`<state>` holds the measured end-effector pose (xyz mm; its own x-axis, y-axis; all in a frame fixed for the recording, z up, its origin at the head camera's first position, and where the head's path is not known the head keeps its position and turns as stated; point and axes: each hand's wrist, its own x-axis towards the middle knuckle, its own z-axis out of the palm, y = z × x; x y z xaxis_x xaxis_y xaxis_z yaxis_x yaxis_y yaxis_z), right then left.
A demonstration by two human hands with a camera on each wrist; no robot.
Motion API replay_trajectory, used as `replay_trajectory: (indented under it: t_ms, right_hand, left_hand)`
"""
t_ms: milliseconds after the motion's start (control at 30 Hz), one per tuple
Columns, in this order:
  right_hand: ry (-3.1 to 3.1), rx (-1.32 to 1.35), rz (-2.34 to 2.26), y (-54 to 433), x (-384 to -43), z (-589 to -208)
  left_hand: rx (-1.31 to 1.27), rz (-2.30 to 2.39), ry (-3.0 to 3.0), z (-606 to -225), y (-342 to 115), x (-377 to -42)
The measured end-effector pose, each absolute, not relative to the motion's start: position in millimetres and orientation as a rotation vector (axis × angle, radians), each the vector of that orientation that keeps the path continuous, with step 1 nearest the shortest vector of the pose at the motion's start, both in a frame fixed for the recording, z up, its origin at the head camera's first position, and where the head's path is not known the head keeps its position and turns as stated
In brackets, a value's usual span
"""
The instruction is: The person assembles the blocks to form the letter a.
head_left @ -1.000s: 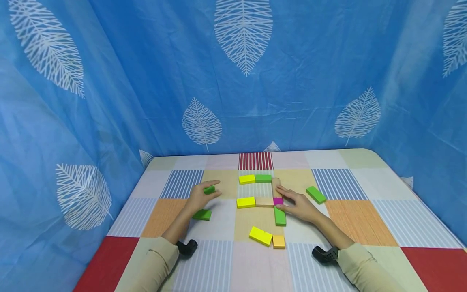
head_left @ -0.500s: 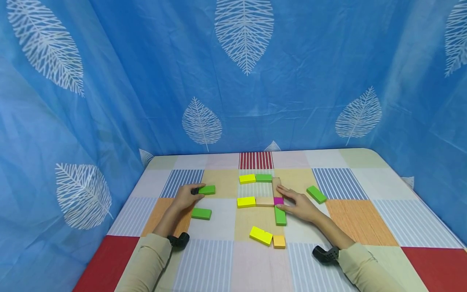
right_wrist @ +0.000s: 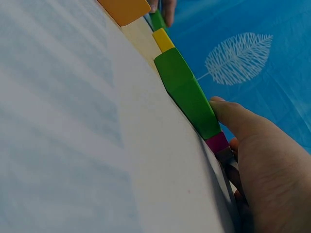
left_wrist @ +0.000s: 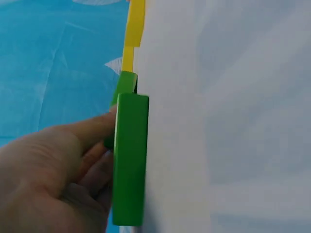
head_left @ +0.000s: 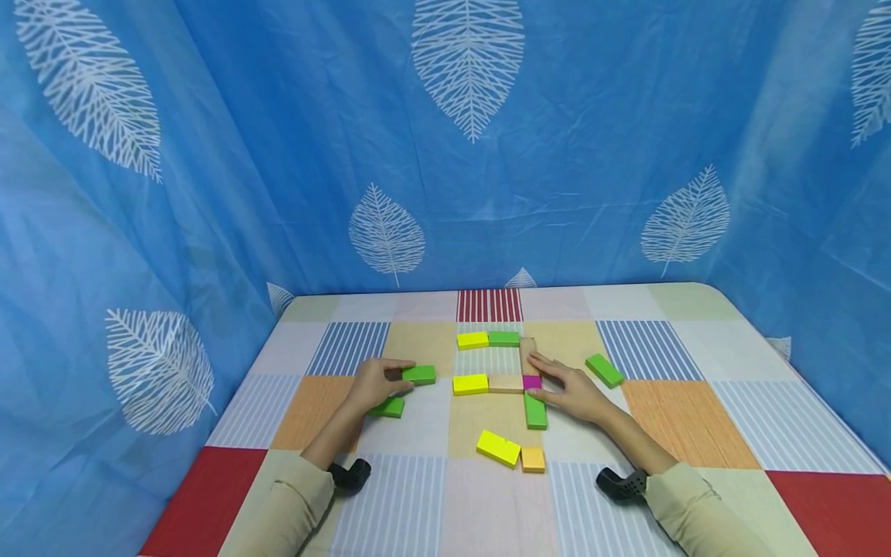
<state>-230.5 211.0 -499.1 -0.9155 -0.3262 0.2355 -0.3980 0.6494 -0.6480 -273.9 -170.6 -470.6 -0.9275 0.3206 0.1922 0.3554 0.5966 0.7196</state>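
In the head view, my left hand (head_left: 378, 384) pinches a green block (head_left: 419, 375) between thumb and fingers, left of the block arrangement. Another green block (head_left: 388, 408) lies beneath that wrist, partly covered. My right hand (head_left: 574, 393) rests its fingers on an upright-running beige block (head_left: 527, 352), its thumb by a magenta block (head_left: 532, 382) and a green block (head_left: 536, 411) below it. Leftward from the magenta one runs a row of a beige block (head_left: 505, 384) and a yellow block (head_left: 470, 384). The left wrist view shows the held green block (left_wrist: 130, 160) up close.
At the top of the arrangement sit a yellow block (head_left: 472, 340) and a green block (head_left: 504, 339). Nearer me lie a slanted yellow block (head_left: 498, 449) and an orange block (head_left: 533, 460). One green block (head_left: 604, 370) lies beyond my right hand. Blue curtains (head_left: 557, 193) border the patchwork-covered table (head_left: 501, 503).
My left hand first reaches past the far-left green block, draws back to take it, then carries it right and slightly nearer. My right hand stays in place.
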Motion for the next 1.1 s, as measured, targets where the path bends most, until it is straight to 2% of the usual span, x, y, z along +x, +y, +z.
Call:
replay_trajectory:
  t_ms: [267, 667, 1100]
  right_hand:
    - [-2.765, 0.612, 1.121, 211.9, -231.2, -499.3]
    - [-2.759, 0.610, 1.120, 210.7, -230.9, -499.4]
    - [-2.765, 0.603, 1.123, 210.5, -229.4, -498.9]
  left_hand:
    - [-0.496, -1.495, -2.729, -487.2, -175.0, -261.6]
    - [-0.489, -1.488, -2.679, -484.4, -148.6, -214.4]
    - [-0.455, -1.399, -2.646, -482.7, -147.6, -214.5]
